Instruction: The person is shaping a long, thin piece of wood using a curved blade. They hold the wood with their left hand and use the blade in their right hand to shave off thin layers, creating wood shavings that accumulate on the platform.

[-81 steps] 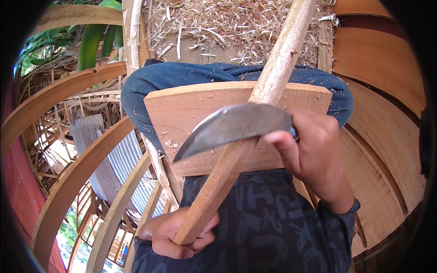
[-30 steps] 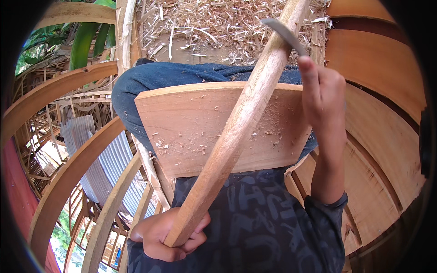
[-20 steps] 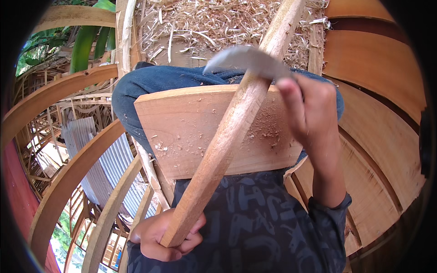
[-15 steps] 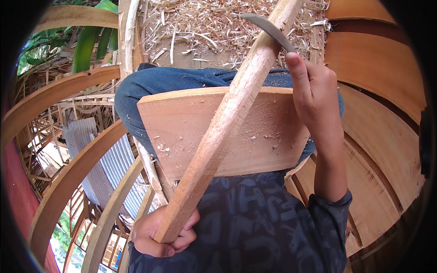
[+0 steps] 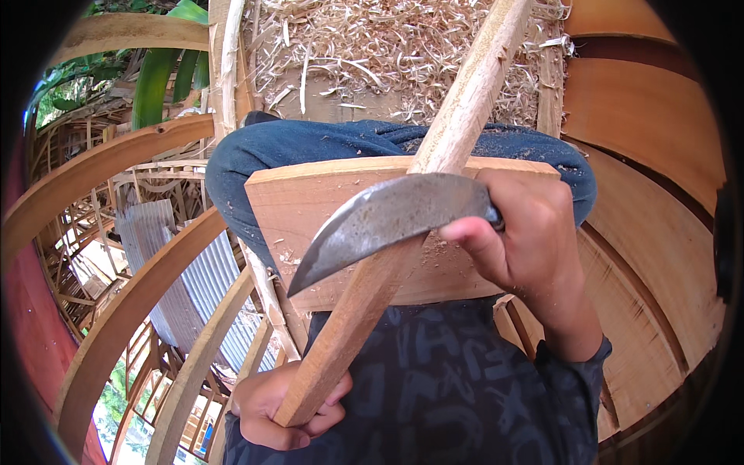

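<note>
My right hand (image 5: 531,236) is closed round the handle of a knife (image 5: 395,213) with a broad, curved grey blade. The blade crosses over a long squared wooden stick (image 5: 341,337), its tip pointing down to the left. My left hand (image 5: 291,407) grips the stick's near end, close to my body. From there the stick slants up and to the right, past the top of the view. Beneath it a wooden board (image 5: 287,225) rests across my lap, sprinkled with small chips. The knife's handle is mostly hidden in my fist.
Curly wood shavings (image 5: 372,54) cover the floor beyond my crossed legs (image 5: 256,167). Curved wooden ribs (image 5: 139,287) stand on the left, with corrugated metal sheets (image 5: 205,279) outside them. Broad planks (image 5: 635,116) line the right side.
The knife has come down along the stick toward me, and its blade now shows its broad side. My left hand still holds the stick's end.
</note>
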`<state>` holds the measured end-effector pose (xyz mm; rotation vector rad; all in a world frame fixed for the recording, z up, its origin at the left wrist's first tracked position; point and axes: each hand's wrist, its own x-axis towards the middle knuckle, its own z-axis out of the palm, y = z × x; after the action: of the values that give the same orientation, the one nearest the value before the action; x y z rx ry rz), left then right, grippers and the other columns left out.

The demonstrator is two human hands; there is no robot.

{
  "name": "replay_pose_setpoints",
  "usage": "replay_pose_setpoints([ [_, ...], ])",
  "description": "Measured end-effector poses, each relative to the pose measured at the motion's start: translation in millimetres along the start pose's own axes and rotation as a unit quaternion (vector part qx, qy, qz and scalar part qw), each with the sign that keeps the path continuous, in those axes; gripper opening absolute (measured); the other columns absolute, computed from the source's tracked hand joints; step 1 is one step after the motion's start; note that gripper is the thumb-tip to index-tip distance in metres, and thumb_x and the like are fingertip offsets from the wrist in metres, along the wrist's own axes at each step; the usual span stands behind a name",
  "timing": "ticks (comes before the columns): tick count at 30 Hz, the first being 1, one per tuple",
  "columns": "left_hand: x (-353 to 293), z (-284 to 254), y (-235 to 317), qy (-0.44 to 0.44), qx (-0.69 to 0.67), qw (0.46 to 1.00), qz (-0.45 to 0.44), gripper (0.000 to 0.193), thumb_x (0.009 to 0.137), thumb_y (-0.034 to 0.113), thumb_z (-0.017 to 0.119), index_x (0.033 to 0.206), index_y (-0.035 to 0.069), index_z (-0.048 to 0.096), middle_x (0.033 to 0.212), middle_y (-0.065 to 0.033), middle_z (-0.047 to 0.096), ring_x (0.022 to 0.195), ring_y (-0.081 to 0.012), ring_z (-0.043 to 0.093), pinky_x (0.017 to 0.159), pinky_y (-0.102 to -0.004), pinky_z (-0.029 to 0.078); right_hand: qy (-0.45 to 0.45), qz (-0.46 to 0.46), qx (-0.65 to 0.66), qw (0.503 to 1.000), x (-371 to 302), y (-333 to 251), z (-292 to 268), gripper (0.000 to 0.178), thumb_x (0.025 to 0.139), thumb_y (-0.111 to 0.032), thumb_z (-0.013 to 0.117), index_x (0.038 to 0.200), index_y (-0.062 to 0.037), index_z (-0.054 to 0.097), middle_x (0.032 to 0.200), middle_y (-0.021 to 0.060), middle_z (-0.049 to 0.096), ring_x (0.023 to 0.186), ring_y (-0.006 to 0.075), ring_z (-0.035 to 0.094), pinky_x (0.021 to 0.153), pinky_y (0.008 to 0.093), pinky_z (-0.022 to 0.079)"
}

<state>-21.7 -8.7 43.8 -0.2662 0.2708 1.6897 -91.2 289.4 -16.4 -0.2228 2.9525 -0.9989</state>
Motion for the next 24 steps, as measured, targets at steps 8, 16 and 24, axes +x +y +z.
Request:
replay_pose_setpoints([
  [8, 0.5, -2.7, -1.3, 0.012, -0.017, 1.000, -0.009, 0.037, 0.063, -0.008, 0.048, 0.091, 0.004, 0.027, 0.064, -0.0015, 0.032, 0.051, -0.0092, 0.034, 0.047, -0.0231, 0.024, 0.019, 0.048, -0.013, 0.999, 5.1, 2.9, -3.6, 0.059, 0.083, -0.056, 0.056, 0.063, -0.0007, 0.060, 0.048, 0.0132, 0.049, 0.044, 0.0313, 0.052, 0.041, 0.0364, 0.039],
  [16, 6.9, 1.4, -12.3, 0.020, 0.003, 0.999, -0.025, 0.039, 0.063, -0.007, 0.049, 0.092, 0.004, 0.026, 0.062, -0.0016, 0.034, 0.049, -0.0097, 0.035, 0.047, -0.0230, 0.024, 0.036, 0.083, -0.009, 0.996, 10.3, 26.6, -3.9, 0.057, 0.081, -0.055, 0.060, 0.058, -0.0025, 0.057, 0.049, 0.0139, 0.051, 0.044, 0.0314, 0.053, 0.041, 0.0355, 0.039],
  [24, 11.0, 4.8, -10.0, 0.009, 0.042, 0.999, -0.028, 0.036, 0.065, -0.005, 0.050, 0.092, 0.003, 0.028, 0.061, -0.0014, 0.034, 0.049, -0.0105, 0.035, 0.047, -0.0234, 0.023, 0.055, 0.217, -0.048, 0.973, 15.9, 67.0, -22.4, 0.072, 0.089, -0.059, 0.044, 0.055, 0.0031, 0.055, 0.043, 0.0168, 0.046, 0.041, 0.0301, 0.051, 0.043, 0.0390, 0.039],
])
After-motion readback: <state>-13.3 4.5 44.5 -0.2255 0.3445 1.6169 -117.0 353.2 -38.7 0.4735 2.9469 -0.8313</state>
